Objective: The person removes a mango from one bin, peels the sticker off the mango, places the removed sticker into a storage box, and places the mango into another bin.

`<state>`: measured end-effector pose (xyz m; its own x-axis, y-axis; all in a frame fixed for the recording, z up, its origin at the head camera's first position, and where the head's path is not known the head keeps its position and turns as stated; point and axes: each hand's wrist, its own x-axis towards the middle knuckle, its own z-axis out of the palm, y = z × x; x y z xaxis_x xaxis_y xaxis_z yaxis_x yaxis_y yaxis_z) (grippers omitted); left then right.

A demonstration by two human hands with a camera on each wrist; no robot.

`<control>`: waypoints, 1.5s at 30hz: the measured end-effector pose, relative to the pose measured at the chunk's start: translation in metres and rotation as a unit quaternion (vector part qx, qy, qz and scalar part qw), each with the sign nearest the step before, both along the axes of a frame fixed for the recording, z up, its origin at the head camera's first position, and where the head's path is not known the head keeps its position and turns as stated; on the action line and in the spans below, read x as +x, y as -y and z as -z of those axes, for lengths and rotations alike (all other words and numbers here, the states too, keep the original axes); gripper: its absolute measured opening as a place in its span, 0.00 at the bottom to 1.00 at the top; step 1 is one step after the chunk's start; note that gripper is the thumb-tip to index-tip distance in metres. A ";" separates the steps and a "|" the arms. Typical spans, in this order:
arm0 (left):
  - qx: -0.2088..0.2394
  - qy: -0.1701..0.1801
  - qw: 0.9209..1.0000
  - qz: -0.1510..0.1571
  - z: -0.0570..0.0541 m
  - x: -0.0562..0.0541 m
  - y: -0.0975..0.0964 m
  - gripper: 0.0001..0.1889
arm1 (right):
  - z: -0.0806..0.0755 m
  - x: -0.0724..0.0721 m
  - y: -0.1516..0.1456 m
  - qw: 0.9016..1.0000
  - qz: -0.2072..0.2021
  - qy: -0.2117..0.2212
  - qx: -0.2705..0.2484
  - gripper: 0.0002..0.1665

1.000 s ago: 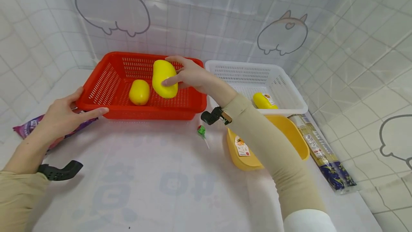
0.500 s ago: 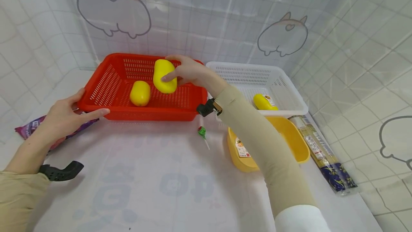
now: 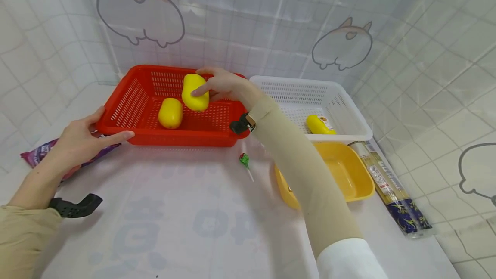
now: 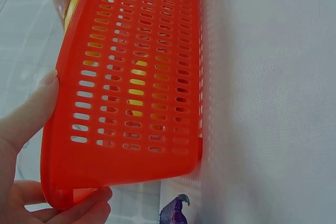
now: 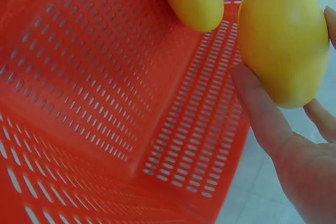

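Note:
My right hand [image 3: 224, 84] holds a yellow mango [image 3: 193, 98] between thumb and fingers, over the inside of a red perforated basket [image 3: 178, 137]. In the right wrist view, the held mango [image 5: 286, 40] shows a small green stem end. To its left, a second mango [image 3: 170, 113] lies on the basket floor, apart from the held one. With my left hand [image 3: 79, 139] I grip the basket's front left corner. The left wrist view has the thumb [image 4: 37, 106] against the rim and the fingers [image 4: 84, 208] curled under the corner.
Right of the red basket stands a white basket [image 3: 358, 117] with a yellow labelled item [image 3: 318, 125]. A yellow tub [image 3: 345, 171] is partly behind my right sleeve. Nearby are a lollipop [image 3: 245, 161], long clear packets [image 3: 387, 184] and a purple packet [image 3: 40, 152] under my left hand.
My right forearm has swung left, and the held mango has shifted slightly left and looks a little smaller. The left hand keeps its hold on the basket corner.

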<state>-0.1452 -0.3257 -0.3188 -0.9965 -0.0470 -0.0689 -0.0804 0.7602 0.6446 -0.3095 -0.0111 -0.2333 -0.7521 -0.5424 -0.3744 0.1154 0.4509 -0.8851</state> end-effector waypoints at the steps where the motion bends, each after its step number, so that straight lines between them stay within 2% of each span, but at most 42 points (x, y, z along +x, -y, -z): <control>1: -0.001 0.000 1.000 0.000 0.000 0.000 0.000 0.58 | 0.001 -0.001 0.001 1.000 0.001 0.003 -0.001 0.47; 13: -0.011 -0.003 1.000 0.005 0.001 0.001 0.002 0.58 | 0.022 -0.019 0.009 0.999 -0.002 0.030 0.013 0.47; 21: -0.001 0.003 1.000 0.005 0.000 0.002 0.003 0.58 | 0.034 -0.023 0.008 0.997 -0.053 0.028 0.058 0.48; 28: 0.007 0.006 1.000 0.000 -0.001 0.004 0.001 0.58 | 0.041 -0.024 0.006 0.989 -0.092 0.024 0.113 0.48; 36: 0.016 0.002 1.000 -0.001 0.001 0.004 -0.003 0.58 | 0.053 -0.028 0.011 0.985 -0.110 0.024 0.134 0.48; 45: 0.008 0.003 1.000 -0.002 -0.001 0.004 -0.002 0.59 | 0.057 -0.030 0.017 0.976 -0.130 0.019 0.175 0.51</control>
<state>-0.1414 -0.3233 -0.3177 -0.9958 -0.0506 -0.0766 -0.0886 0.7490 0.6567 -0.3397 -0.0278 -0.2906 -0.5881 -0.5464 -0.5963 -0.0134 0.7438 -0.6683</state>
